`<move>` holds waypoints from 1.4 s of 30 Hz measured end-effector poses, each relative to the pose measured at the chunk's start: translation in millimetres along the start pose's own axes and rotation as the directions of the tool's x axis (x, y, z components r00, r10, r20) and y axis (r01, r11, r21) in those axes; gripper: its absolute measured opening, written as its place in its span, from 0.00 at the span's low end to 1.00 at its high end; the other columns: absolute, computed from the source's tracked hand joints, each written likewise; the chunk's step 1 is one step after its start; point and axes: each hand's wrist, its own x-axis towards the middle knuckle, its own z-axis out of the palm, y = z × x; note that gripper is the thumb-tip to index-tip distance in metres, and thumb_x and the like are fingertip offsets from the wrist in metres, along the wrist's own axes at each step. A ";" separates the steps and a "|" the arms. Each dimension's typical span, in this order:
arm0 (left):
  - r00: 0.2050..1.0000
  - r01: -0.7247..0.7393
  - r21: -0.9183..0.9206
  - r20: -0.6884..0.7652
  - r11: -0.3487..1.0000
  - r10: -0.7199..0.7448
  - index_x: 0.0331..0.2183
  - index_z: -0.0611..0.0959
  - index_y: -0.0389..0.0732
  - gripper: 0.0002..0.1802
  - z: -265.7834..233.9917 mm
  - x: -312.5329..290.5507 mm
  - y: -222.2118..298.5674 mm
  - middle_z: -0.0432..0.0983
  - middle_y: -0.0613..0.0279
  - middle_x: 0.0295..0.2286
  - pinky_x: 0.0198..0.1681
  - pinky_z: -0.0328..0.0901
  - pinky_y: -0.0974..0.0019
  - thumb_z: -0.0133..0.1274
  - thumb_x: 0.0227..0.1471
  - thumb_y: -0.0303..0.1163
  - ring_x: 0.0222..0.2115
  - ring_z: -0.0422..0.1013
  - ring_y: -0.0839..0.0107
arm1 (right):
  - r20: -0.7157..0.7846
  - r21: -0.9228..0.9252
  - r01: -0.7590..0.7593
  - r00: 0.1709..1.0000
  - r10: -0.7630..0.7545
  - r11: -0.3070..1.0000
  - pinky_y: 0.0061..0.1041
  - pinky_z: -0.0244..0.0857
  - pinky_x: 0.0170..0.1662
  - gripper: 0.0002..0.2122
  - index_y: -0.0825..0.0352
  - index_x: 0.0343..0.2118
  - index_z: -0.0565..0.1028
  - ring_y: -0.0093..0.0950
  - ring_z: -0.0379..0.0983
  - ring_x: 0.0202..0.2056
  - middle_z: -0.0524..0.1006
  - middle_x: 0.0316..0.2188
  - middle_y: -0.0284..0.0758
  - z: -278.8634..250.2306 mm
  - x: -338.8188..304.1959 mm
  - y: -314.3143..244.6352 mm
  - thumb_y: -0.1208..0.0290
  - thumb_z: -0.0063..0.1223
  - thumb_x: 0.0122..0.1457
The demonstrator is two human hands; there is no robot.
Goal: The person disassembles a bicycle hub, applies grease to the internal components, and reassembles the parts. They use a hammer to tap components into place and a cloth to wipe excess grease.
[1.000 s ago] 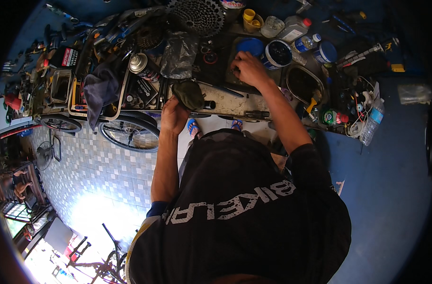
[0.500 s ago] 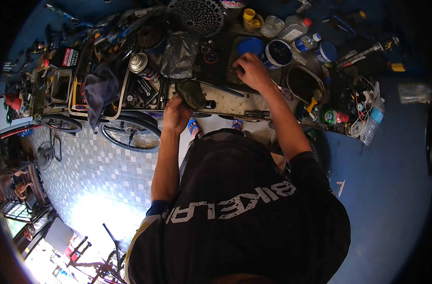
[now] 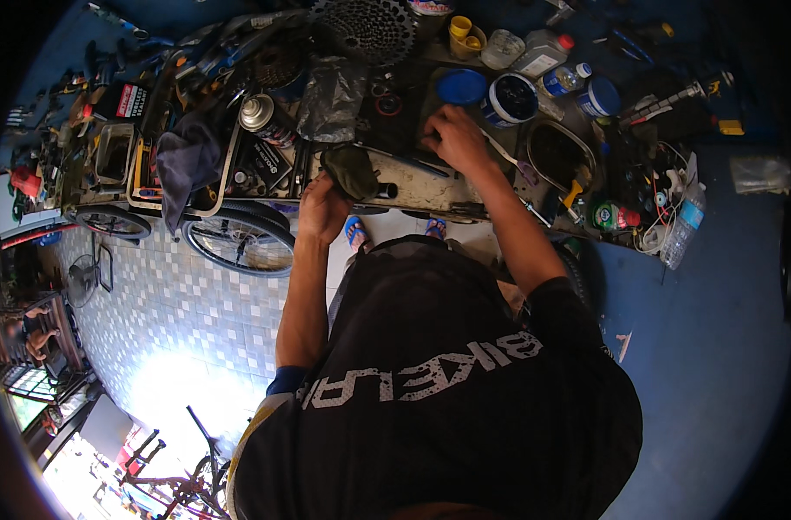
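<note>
My left hand [image 3: 323, 211] is closed around a dark green cloth [image 3: 350, 171] at the bench's near edge. A short black cylinder [image 3: 387, 190] shows just right of the cloth; whether it is joined to something inside the cloth I cannot tell. Over the middle of the bench, my right hand [image 3: 458, 141] has its fingers bent and drawn together, pointing left and down. Anything between those fingertips is too small or hidden. Just beyond that hand lie a round blue lid [image 3: 461, 87] and an open tub of dark grease [image 3: 511, 98].
Left of my hands stand a spray can [image 3: 257, 113] and a tray [image 3: 206, 211] with a grey rag [image 3: 187, 156] over it. A large cassette [image 3: 365, 30] lies at the back. To the right are an oval basin [image 3: 558, 156] and a water bottle [image 3: 683, 227]. A bicycle wheel [image 3: 239, 243] stands below the bench.
My right hand has shifted slightly nearer and to the left, away from the blue lid. My left hand keeps its hold on the cloth in the same place.
</note>
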 end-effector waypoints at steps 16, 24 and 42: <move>1.000 0.015 0.079 -0.013 0.997 -0.014 0.65 0.71 0.37 0.31 -9.7 3.1 -3.4 0.71 0.53 0.63 0.70 0.59 0.49 0.52 0.66 0.40 0.64 0.66 0.56 | -0.100 -0.099 -0.141 0.986 0.132 0.985 0.39 0.71 0.51 0.09 0.62 0.30 0.86 0.39 0.74 0.48 0.79 0.39 0.36 3.2 -3.0 -13.8 0.62 0.70 0.52; 1.000 0.018 0.057 -0.006 0.998 -0.017 0.65 0.71 0.36 0.31 -11.1 0.6 -2.9 0.70 0.53 0.63 0.69 0.59 0.49 0.52 0.66 0.39 0.64 0.66 0.56 | -0.063 -0.236 -0.285 0.959 0.278 0.929 0.39 0.72 0.53 0.12 0.61 0.28 0.88 0.40 0.74 0.50 0.80 0.41 0.39 8.7 6.8 -29.9 0.56 0.72 0.51; 1.000 0.000 0.009 0.009 1.000 0.000 0.57 0.78 0.34 0.20 9.9 3.1 -8.8 0.79 0.56 0.53 0.60 0.69 0.52 0.53 0.68 0.34 0.54 0.75 0.61 | -0.341 0.384 0.241 0.934 -0.106 0.891 0.37 0.72 0.46 0.05 0.61 0.34 0.85 0.38 0.74 0.44 0.78 0.40 0.33 -8.2 -13.7 -105.7 0.70 0.69 0.55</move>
